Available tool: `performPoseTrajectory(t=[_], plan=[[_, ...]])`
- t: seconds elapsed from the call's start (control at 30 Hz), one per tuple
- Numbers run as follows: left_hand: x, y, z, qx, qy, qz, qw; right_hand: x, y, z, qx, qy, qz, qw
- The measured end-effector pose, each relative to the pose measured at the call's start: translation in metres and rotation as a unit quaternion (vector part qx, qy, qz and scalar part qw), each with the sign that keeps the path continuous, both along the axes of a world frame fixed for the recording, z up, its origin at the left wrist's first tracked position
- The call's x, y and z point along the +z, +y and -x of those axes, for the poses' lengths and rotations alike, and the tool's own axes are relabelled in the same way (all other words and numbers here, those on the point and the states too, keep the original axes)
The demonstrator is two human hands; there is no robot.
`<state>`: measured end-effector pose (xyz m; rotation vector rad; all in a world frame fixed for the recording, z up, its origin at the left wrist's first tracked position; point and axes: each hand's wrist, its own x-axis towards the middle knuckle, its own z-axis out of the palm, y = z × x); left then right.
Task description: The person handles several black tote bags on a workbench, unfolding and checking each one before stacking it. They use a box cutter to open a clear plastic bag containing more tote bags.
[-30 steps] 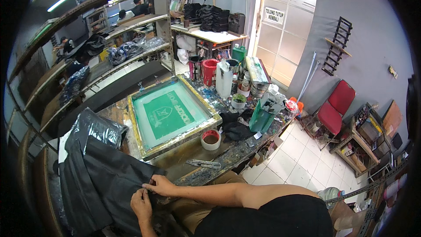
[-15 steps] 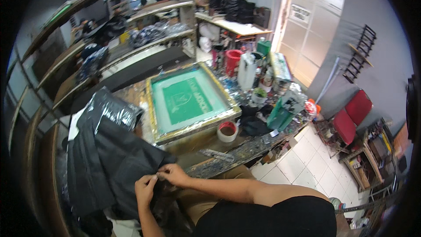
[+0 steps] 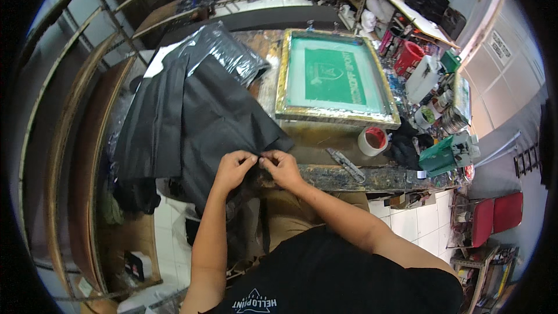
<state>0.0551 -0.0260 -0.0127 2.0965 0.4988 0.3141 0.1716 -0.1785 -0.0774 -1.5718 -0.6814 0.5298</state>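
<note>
Black fabric pieces [image 3: 218,113] lie spread over the left of the worktable and hang down its near edge. My left hand [image 3: 235,168] pinches the near right edge of this fabric, thumb against fingers. Close beside it, my right hand [image 3: 279,167] pinches the same edge, the fingertips of both hands almost touching. Behind the fabric sits a shiny black plastic package [image 3: 229,52]. To the right of my hands, a screen printing frame [image 3: 334,121] with green and pale mesh rests on the table.
A tape roll [image 3: 372,141] and a utility knife [image 3: 346,166] lie before the frame. At the right stand a white jug [image 3: 421,81], a red bucket [image 3: 408,57] and a green container [image 3: 440,156]. Wooden shelves [image 3: 96,180] rise at the left; a red chair [image 3: 483,221] stands lower right.
My view has swung left, so table and frame appear further right. Both hands still pinch the fabric edge, now side by side with fingertips together.
</note>
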Motion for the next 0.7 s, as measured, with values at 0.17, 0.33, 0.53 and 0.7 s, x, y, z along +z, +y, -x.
performPoseTrajectory(t=[0.17, 0.33, 0.53, 0.7], plan=[[-0.004, -0.004, 0.001, 0.019, 0.005, -0.009, 1.000, 0.010, 0.002, 0.011, -0.038, -0.041, 0.010, 0.998], [-0.010, -0.008, 0.005, 0.125, -0.082, -0.004, 0.989, 0.006, 0.004, 0.008, -0.077, -0.039, 0.053, 0.995], [0.075, 0.020, 0.001, 0.169, -0.193, -0.287, 0.923, 0.003, -0.014, -0.014, -0.076, -0.036, 0.080, 0.993], [0.133, 0.047, -0.001, 0.118, -0.190, -0.374, 0.900, 0.040, -0.023, -0.005, 0.044, -0.145, 0.233, 0.960]])
